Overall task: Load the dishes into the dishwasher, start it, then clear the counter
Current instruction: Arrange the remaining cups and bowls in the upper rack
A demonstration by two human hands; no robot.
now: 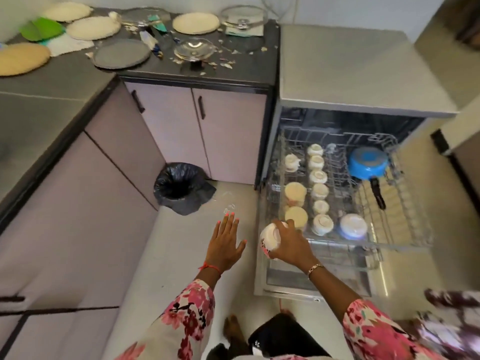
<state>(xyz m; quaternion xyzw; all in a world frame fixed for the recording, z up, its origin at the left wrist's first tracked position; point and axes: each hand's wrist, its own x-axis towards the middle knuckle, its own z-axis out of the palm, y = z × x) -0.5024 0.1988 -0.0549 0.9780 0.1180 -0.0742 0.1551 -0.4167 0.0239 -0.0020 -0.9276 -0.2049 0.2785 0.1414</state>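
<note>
- Two hands reach out beside an open dishwasher (350, 68), its upper rack (405, 224) pulled fully out over the lowered door.
- The right hand (291, 242) grips an upturned white bowl (268, 240) from above, fingers curled round it, at the rack's front left corner; whether the bowl touches the wire cannot be told.
- The left hand (226, 242) is open and holds nothing, fingers straight and spread, palm down above the floor, just beside the bowl.
- Rows of white cups (318, 176) and small bowls stand upside down in the left half of the rack.
- A blue pan (367, 162) with a black handle lies upturned at the rack's right rear, the handle pointing toward the front.
- On the dark desk (246, 66) left of the dishwasher lie a cream plate (196, 23), a grey plate (121, 53) and a glass lid (244, 16), among other plates, lids and scattered scraps.
- A bin (181, 187) lined with a black bag stands on the floor in the cabinet corner.
</note>
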